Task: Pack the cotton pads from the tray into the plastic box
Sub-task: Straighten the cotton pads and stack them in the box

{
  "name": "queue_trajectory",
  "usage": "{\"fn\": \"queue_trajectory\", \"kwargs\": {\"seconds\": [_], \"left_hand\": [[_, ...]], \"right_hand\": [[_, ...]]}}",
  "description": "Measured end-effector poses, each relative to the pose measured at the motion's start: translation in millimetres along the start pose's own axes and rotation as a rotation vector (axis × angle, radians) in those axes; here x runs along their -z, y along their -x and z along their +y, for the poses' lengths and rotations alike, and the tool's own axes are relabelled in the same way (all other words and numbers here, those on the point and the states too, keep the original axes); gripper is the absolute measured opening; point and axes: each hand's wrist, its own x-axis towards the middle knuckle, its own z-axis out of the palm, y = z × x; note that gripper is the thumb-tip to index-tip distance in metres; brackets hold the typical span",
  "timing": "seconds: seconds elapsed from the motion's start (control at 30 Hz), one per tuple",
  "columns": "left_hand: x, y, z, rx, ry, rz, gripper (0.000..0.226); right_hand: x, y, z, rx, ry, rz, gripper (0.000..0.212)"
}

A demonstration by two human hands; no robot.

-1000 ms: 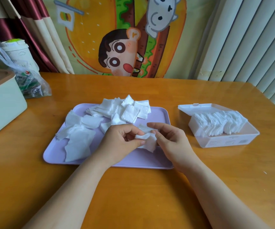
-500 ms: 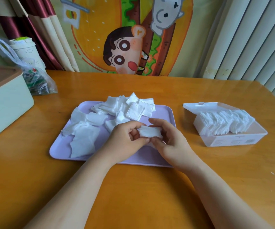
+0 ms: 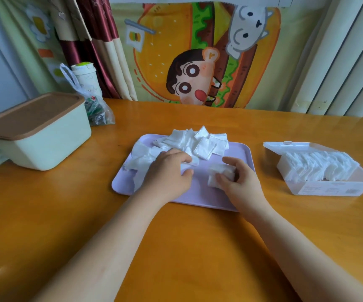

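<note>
A lilac tray (image 3: 200,192) lies in the middle of the wooden table with several loose white cotton pads (image 3: 202,141) heaped along its far side and left end. My right hand (image 3: 238,179) holds a small stack of cotton pads (image 3: 214,177) over the tray's right half, thumb and fingers curled round it. My left hand (image 3: 168,171) rests on the tray's left half and pinches a single cotton pad (image 3: 192,163) at the edge of the heap. The clear plastic box (image 3: 328,188) stands to the right of the tray, lid open at the back, with a row of pads (image 3: 318,165) in it.
A cream bin with a brown lid (image 3: 38,131) stands at the left of the table. Behind it are a plastic bag (image 3: 95,110) and a white cup (image 3: 86,79). A cartoon cloth and curtains hang behind the table's far edge.
My hands have come apart. The right hand keeps the stack of pads, and the left hand has moved left to the heap and pinched another pad. The camera has tilted up.
</note>
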Motion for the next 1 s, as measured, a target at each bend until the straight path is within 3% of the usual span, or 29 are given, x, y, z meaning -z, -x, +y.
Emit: {"fn": "queue_trajectory", "kwargs": {"seconds": [0.1,0.17,0.2,0.27,0.4,0.5,0.7,0.83,0.97,1.0], "left_hand": [[27,17,-19,0.177,-0.435,-0.076,0.032],[36,27,-26,0.284,-0.511,-0.163,0.019],[37,30,-28,0.293,-0.499,-0.173,0.007],[36,32,-29,0.242,-0.446,-0.156,0.007],[16,25,-22,0.143,-0.139,-0.132,0.040],[-4,11,-14,0.094,-0.007,-0.138,0.046],[-35,-6,-1,0.020,0.181,-0.174,0.040],[-51,-11,-2,-0.040,0.085,-0.243,0.033],[-50,-10,-1,-0.063,0.121,-0.262,0.004],[-49,-8,0,-0.058,0.159,-0.255,0.009]], "right_hand": [[-1,1,-6,0.003,0.026,-0.004,0.046],[-3,1,-12,0.009,0.029,-0.013,0.044],[-5,1,-13,0.011,0.020,-0.021,0.043],[-9,1,-15,0.021,0.015,-0.029,0.042],[-6,-1,-14,0.051,0.062,-0.014,0.044],[6,-3,-8,0.072,0.115,0.029,0.042],[14,-1,5,0.095,0.140,0.066,0.044],[14,-4,9,0.104,0.120,0.060,0.048],[12,-5,14,0.130,0.154,0.084,0.047],[12,-6,14,0.130,0.161,0.097,0.047]]}}
